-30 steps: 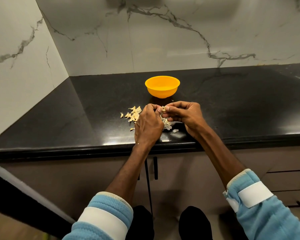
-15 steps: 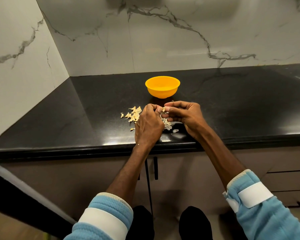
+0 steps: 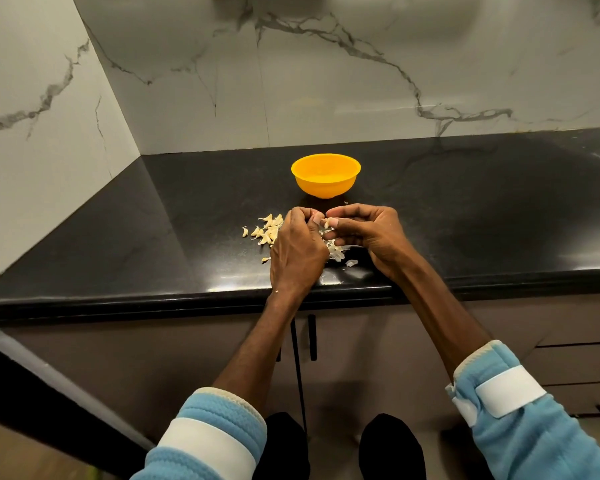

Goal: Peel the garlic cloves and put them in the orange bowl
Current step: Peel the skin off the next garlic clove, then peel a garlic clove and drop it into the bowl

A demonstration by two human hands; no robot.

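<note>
My left hand [image 3: 297,249] and my right hand [image 3: 364,233] meet fingertip to fingertip just above the black counter, pinching one small garlic clove [image 3: 325,223] between them; most of the clove is hidden by my fingers. A loose pile of garlic cloves [image 3: 267,230] lies on the counter left of my left hand. Pale garlic peels [image 3: 338,252] lie under and between my hands. The orange bowl [image 3: 325,174] stands upright a little beyond my hands; its inside is hard to make out.
The black countertop [image 3: 465,209] runs wide to the right and back to a marble wall, with a second marble wall on the left. Its front edge lies just under my wrists. Cabinet doors with dark handles [image 3: 311,337] are below.
My fingers have shifted slightly on the clove; both hands stay in the same place above the peels. Bowl and pile are unmoved.
</note>
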